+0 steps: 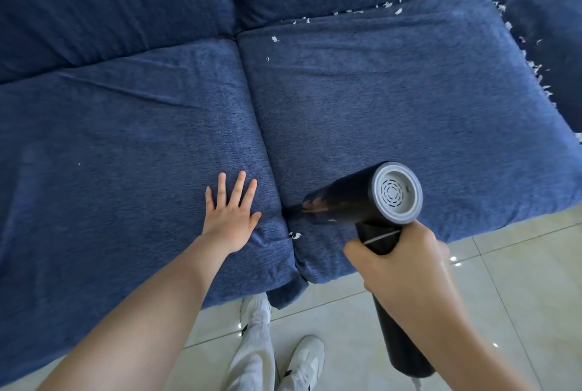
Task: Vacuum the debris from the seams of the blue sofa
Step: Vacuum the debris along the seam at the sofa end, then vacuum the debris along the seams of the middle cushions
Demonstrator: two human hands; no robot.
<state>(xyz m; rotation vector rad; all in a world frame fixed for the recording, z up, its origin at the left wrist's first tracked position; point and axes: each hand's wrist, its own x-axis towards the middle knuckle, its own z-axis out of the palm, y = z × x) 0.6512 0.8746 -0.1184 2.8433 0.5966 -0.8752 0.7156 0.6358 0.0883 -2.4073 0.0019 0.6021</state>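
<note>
Right hand [406, 261] wrapped tight round vacuum [362, 204] handle; nozzle in sofa [393, 100] centre seam.
Left hand [231, 217] flat, fingers spread, holding nothing; white scraps [295, 235] beside nozzle.

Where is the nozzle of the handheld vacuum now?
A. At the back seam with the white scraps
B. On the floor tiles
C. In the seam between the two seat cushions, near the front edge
C: the right hand holds the vacuum with its nozzle in the seam near the front edge, beside the flat left hand.
</note>
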